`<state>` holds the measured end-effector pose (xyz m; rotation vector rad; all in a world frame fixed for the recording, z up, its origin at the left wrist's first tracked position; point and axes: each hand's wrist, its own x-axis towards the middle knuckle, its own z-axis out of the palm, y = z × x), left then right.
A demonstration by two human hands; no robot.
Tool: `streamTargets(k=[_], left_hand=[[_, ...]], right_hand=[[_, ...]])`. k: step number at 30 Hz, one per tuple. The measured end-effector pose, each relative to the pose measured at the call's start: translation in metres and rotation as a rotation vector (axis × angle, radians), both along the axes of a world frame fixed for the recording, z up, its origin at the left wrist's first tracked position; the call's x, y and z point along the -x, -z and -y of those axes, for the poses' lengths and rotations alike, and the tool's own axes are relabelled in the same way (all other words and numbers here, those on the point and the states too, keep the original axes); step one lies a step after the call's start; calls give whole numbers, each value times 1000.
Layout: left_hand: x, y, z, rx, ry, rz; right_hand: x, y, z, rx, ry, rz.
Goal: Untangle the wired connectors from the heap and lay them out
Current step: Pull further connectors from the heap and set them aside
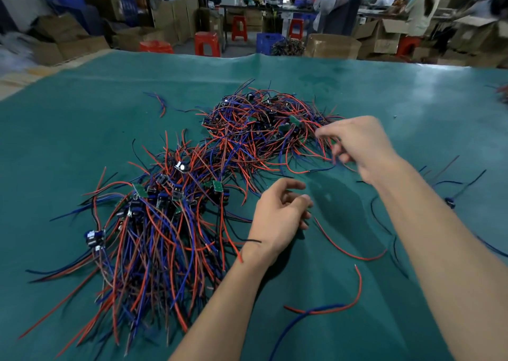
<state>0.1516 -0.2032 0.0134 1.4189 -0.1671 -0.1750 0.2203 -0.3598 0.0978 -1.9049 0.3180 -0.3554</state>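
A tangled heap of wired connectors, with red, blue and black leads on small green boards, lies at the middle back of the teal mat. A second, looser bunch spreads toward the front left with its leads fanned out. My right hand is at the heap's right edge, its blurred fingertips curled round a few leads of a wired connector. My left hand hovers just right of the front bunch with loosely curled fingers that hold nothing.
Loose red and blue leads lie on the mat in front of my arms, and a few black ones lie to the right. Beyond the far edge stand red stools, cardboard boxes and people at benches.
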Motion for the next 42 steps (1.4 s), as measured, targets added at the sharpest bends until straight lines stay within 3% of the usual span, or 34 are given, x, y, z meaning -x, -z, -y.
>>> streamTargets(k=[5,11,16,18,22,24,27,31,38,40,42], left_hand=[[0,-2,0,12,-37,8],[1,-8,0,113,-30,-70],[0,-4,-3,-33,-58,5],[1,-5,-4,-22,-42,12],[1,-5,-4,-20,-20,5],[1,-4,-4,-32,-9,15],[0,-3,-5,19,50,-5],[2,-4,-5,115,163,-124],[5,-7,-6,-43,219,-32],[5,-8,-5,-72,217,13],[6,-8,-5,-85,222,27]], right_hand=[[58,-5,15,-138,-116,136],[109,25,-17,-18,-566,-66],[116,45,-35,35,-728,-117],[116,46,-34,-19,-689,-92],[105,52,-14,123,-227,122],[102,55,-9,142,-113,146],[99,63,-17,69,-138,101],[98,67,-36,-354,-169,34],[91,60,-33,-787,-159,-38],[89,59,-26,-791,-108,18],[87,62,-20,-635,-55,82]])
